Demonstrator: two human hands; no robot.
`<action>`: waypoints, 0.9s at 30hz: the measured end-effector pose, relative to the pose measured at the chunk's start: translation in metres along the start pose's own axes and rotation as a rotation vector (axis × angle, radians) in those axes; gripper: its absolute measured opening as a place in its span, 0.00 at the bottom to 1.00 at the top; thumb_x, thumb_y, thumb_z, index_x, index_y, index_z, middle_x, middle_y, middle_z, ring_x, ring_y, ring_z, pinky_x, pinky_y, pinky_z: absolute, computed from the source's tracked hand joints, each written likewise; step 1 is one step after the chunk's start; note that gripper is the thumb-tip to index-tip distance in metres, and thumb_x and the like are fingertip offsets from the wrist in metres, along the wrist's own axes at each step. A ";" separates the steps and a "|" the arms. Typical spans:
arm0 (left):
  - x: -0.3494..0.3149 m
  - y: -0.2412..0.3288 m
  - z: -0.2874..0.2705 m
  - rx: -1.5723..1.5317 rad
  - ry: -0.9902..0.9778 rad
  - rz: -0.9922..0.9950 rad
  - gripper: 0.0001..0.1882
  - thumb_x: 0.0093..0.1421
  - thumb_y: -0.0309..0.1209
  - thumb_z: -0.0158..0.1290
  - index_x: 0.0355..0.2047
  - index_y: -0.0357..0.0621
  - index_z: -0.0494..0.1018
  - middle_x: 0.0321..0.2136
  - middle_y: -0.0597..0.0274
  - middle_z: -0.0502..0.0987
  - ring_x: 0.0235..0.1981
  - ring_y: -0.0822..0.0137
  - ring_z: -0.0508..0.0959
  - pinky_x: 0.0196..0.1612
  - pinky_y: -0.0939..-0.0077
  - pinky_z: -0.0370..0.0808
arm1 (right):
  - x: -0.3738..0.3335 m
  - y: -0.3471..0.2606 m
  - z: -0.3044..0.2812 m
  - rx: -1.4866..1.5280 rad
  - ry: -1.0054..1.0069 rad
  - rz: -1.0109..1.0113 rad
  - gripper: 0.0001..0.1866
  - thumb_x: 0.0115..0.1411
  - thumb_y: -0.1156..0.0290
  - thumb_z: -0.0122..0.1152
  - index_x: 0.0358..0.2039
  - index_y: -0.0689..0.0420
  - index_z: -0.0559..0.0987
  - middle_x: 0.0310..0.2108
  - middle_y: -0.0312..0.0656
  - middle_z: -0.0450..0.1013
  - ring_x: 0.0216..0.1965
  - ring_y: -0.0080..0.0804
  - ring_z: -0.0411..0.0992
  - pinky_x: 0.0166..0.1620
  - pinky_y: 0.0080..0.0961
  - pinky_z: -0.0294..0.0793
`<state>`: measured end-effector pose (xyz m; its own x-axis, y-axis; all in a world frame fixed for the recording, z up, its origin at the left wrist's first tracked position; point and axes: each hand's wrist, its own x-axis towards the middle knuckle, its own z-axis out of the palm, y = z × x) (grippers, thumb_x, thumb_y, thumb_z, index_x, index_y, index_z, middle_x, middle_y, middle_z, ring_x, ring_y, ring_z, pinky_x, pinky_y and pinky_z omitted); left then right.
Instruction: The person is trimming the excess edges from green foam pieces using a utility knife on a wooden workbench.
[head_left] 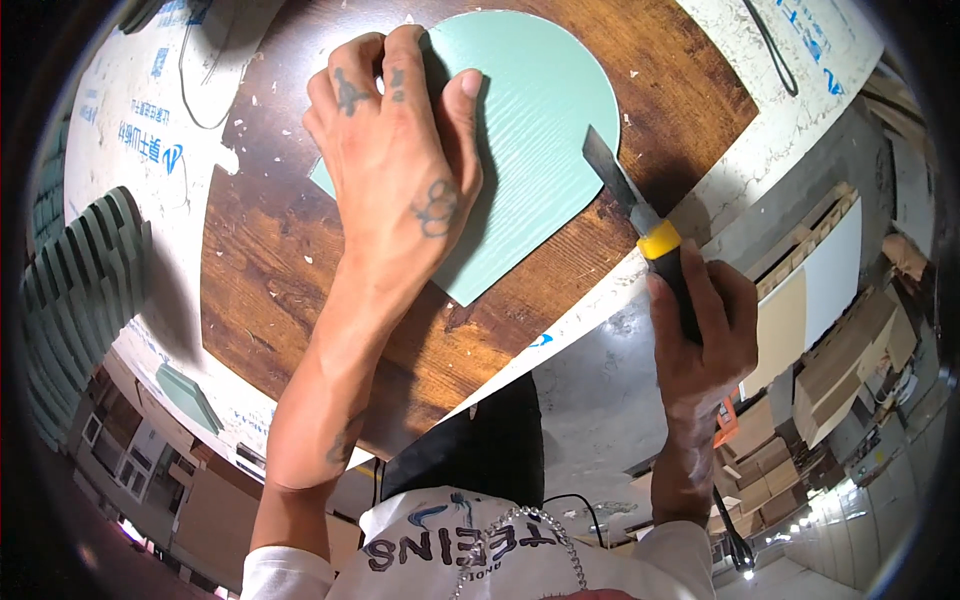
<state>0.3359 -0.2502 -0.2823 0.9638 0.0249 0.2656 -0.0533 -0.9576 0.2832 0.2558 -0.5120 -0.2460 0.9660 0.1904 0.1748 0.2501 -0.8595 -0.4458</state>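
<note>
A pale green heart-shaped panel (545,140) with a fine rippled surface lies on a dark brown wood-grain board (270,250). My left hand (400,150) rests palm down on the panel's left part, thumb spread away from the fingers. The fingertips bend down and partly hide from view, and the hand covers much of the panel's left side. In my right hand (705,320) is a utility knife (660,240) with a black handle and yellow collar, gripped in closed fingers. Its blade points up and left, close to the panel's right edge.
White sheeting with blue print (120,110) surrounds the board. At the left stands a stack of green strip-like pieces (80,280), with a smaller green piece (187,398) nearer me. A black cord loop (775,55) lies at far right. Cardboard boxes (845,365) stand beyond the table's right edge.
</note>
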 end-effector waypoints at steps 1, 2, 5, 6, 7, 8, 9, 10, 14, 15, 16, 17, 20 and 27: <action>0.000 0.001 0.001 0.001 -0.004 -0.001 0.28 0.71 0.50 0.46 0.56 0.36 0.71 0.43 0.41 0.71 0.44 0.52 0.68 0.44 0.51 0.74 | 0.008 0.002 0.003 -0.027 0.024 -0.027 0.24 0.55 0.62 0.75 0.53 0.52 0.82 0.39 0.42 0.72 0.31 0.31 0.75 0.26 0.26 0.79; 0.002 0.003 -0.002 -0.038 -0.014 0.000 0.24 0.67 0.42 0.51 0.55 0.35 0.70 0.45 0.41 0.71 0.45 0.49 0.68 0.48 0.50 0.69 | 0.017 0.004 0.005 -0.054 0.046 -0.051 0.24 0.56 0.62 0.75 0.53 0.50 0.82 0.38 0.42 0.72 0.30 0.30 0.75 0.25 0.25 0.79; 0.005 0.001 -0.003 -0.076 -0.008 0.009 0.26 0.70 0.49 0.47 0.56 0.40 0.72 0.47 0.40 0.70 0.49 0.48 0.69 0.49 0.48 0.75 | 0.060 0.012 0.016 -0.015 0.095 -0.120 0.22 0.56 0.61 0.74 0.51 0.48 0.83 0.38 0.38 0.72 0.30 0.26 0.76 0.23 0.24 0.78; 0.008 -0.003 -0.002 -0.085 -0.044 0.087 0.25 0.70 0.48 0.47 0.57 0.43 0.72 0.50 0.39 0.69 0.52 0.46 0.68 0.52 0.46 0.74 | 0.071 0.011 0.016 0.050 0.091 -0.120 0.22 0.54 0.63 0.75 0.50 0.49 0.83 0.37 0.38 0.73 0.29 0.29 0.76 0.25 0.25 0.77; 0.012 -0.005 -0.002 -0.094 -0.078 0.165 0.24 0.70 0.48 0.48 0.58 0.46 0.72 0.52 0.38 0.68 0.55 0.44 0.68 0.54 0.44 0.73 | 0.069 0.012 0.012 0.049 0.093 -0.126 0.22 0.54 0.63 0.75 0.50 0.49 0.83 0.37 0.38 0.73 0.29 0.29 0.76 0.25 0.25 0.77; 0.033 0.003 -0.011 -0.211 -0.173 0.176 0.22 0.67 0.40 0.52 0.53 0.34 0.70 0.49 0.42 0.70 0.53 0.45 0.70 0.55 0.47 0.67 | 0.065 0.013 0.007 0.019 0.047 -0.126 0.22 0.53 0.64 0.76 0.49 0.49 0.84 0.37 0.39 0.73 0.29 0.31 0.76 0.26 0.26 0.77; 0.049 -0.006 -0.007 -0.439 -0.151 0.333 0.19 0.67 0.40 0.52 0.49 0.37 0.74 0.48 0.44 0.69 0.54 0.46 0.68 0.57 0.46 0.64 | 0.059 0.017 0.002 -0.005 0.006 -0.132 0.22 0.52 0.65 0.77 0.49 0.50 0.84 0.36 0.39 0.73 0.29 0.32 0.76 0.27 0.27 0.77; 0.065 -0.013 -0.008 -0.368 -0.208 0.459 0.18 0.67 0.41 0.52 0.49 0.39 0.74 0.48 0.44 0.69 0.55 0.46 0.67 0.58 0.46 0.62 | 0.045 0.025 0.002 0.002 0.020 -0.219 0.23 0.52 0.63 0.77 0.49 0.51 0.84 0.36 0.42 0.74 0.30 0.36 0.76 0.29 0.31 0.78; 0.055 0.018 -0.009 0.167 -0.042 0.221 0.19 0.68 0.44 0.51 0.54 0.51 0.75 0.57 0.36 0.65 0.59 0.41 0.66 0.60 0.42 0.65 | 0.000 0.024 -0.013 0.023 -0.051 -0.111 0.24 0.54 0.61 0.76 0.51 0.53 0.83 0.36 0.44 0.72 0.32 0.36 0.76 0.30 0.31 0.78; 0.039 0.019 -0.007 0.155 0.012 0.038 0.21 0.70 0.47 0.48 0.58 0.54 0.74 0.57 0.34 0.65 0.59 0.40 0.66 0.56 0.39 0.70 | -0.002 0.022 -0.014 0.030 -0.051 -0.072 0.24 0.54 0.61 0.75 0.51 0.53 0.83 0.37 0.43 0.72 0.32 0.35 0.76 0.30 0.31 0.78; 0.025 0.021 -0.006 0.061 -0.046 -0.084 0.20 0.70 0.46 0.49 0.58 0.58 0.74 0.60 0.31 0.61 0.60 0.39 0.65 0.58 0.35 0.68 | -0.002 0.020 -0.014 0.038 -0.051 -0.031 0.24 0.55 0.62 0.75 0.51 0.53 0.83 0.38 0.42 0.71 0.32 0.34 0.76 0.30 0.30 0.79; 0.016 0.023 -0.001 -0.020 0.035 -0.082 0.19 0.64 0.35 0.55 0.56 0.56 0.74 0.56 0.25 0.63 0.61 0.29 0.62 0.61 0.34 0.59 | 0.000 0.019 -0.014 0.038 -0.055 -0.035 0.24 0.55 0.62 0.75 0.51 0.53 0.83 0.38 0.42 0.71 0.32 0.34 0.76 0.30 0.30 0.79; 0.013 0.008 0.007 0.046 0.044 -0.052 0.19 0.70 0.37 0.49 0.60 0.62 0.74 0.54 0.30 0.68 0.45 0.46 0.78 0.56 0.46 0.77 | 0.010 0.017 -0.012 0.035 -0.053 -0.058 0.22 0.56 0.63 0.75 0.51 0.52 0.83 0.39 0.41 0.71 0.32 0.32 0.75 0.29 0.29 0.78; 0.030 0.031 -0.015 -0.139 -0.075 -0.195 0.17 0.66 0.40 0.52 0.52 0.51 0.78 0.58 0.31 0.64 0.57 0.36 0.70 0.59 0.48 0.70 | 0.078 0.021 0.003 0.074 -0.015 -0.090 0.23 0.55 0.68 0.75 0.53 0.47 0.82 0.37 0.40 0.71 0.31 0.30 0.74 0.29 0.28 0.77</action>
<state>0.3589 -0.2754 -0.2522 0.9758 0.1789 0.1257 0.1050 -0.8878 0.4481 0.3362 -0.5139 -0.2442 0.9403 0.2728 0.2036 0.3392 -0.8016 -0.4923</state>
